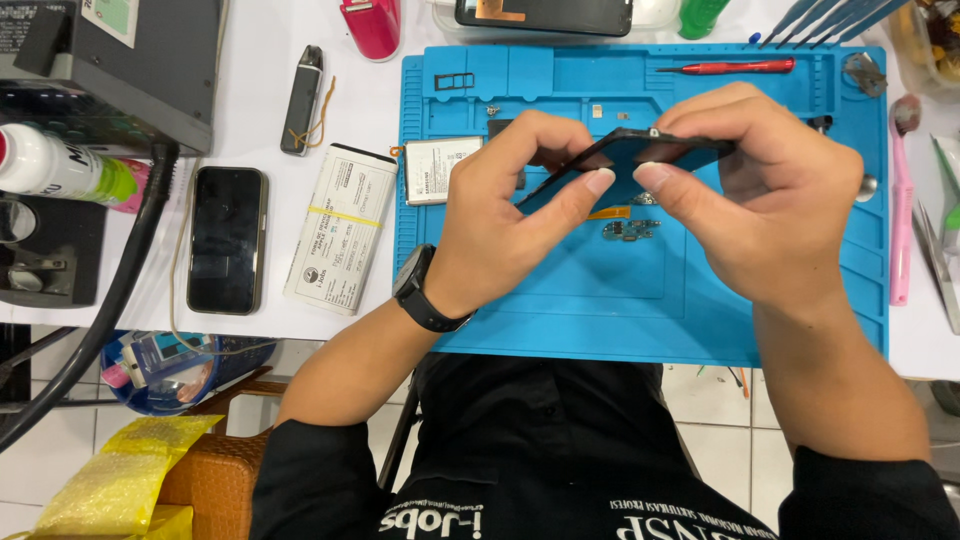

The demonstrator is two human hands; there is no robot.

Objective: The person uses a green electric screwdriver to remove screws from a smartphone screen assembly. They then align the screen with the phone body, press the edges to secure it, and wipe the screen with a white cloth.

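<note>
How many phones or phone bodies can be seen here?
3: a black phone body held between left hand and right hand; one flat left of the blue mat; one at the top edge.

- L hand [505,215] & R hand [755,190] both pinch a dark phone frame [640,150], held tilted above the blue repair mat [640,300].
- L thumb tip & R thumb tip nearly meet under the frame's near edge.
- Just below the fingertips on mat: small flex-cable part [628,230].
- Left of L fingers: phone battery [438,170].
- Beyond R fingers: red screwdriver [728,67].
- Black watch [420,290] on L wrist.
- Well left of L hand: black smartphone [227,240], white box [342,228].
- Far right of R hand: pink brush [903,200].
</note>
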